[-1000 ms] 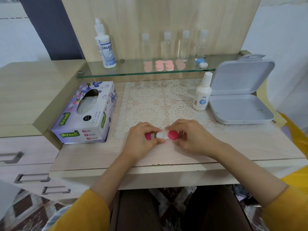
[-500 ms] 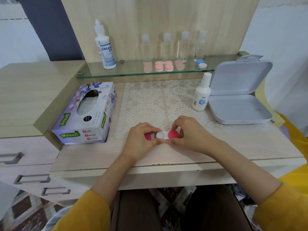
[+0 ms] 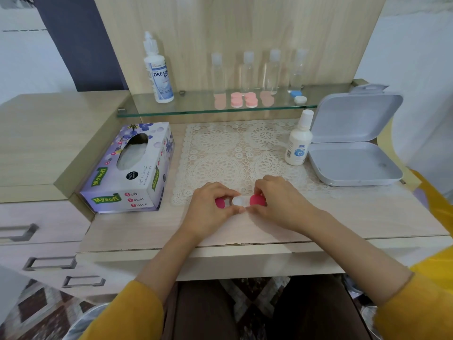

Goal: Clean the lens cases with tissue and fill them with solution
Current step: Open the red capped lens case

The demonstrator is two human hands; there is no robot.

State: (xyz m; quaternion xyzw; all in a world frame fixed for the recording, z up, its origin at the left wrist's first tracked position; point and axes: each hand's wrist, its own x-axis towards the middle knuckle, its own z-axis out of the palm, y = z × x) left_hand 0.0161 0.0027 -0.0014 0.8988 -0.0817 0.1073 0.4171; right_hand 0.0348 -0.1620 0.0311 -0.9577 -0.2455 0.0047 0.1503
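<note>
A white lens case (image 3: 239,200) with two magenta caps lies at the front edge of the lace mat. My left hand (image 3: 210,209) grips its left end, fingers curled over the left cap. My right hand (image 3: 282,204) pinches the right magenta cap (image 3: 257,200). A small white solution bottle (image 3: 298,141) stands at the mat's right. The purple tissue box (image 3: 132,168) sits to the left. A taller solution bottle (image 3: 158,72) stands on the glass shelf, with pink lens cases (image 3: 244,99) and a blue-and-white case (image 3: 297,96).
An open grey box (image 3: 353,165) lies at the right beside the small bottle. Several clear empty bottles (image 3: 259,69) line the back of the glass shelf (image 3: 196,110). The lace mat (image 3: 235,153) covers the desk's middle. Drawers are at lower left.
My right hand's fingers have shifted slightly round the right cap; the case stays in the same place between both hands.
</note>
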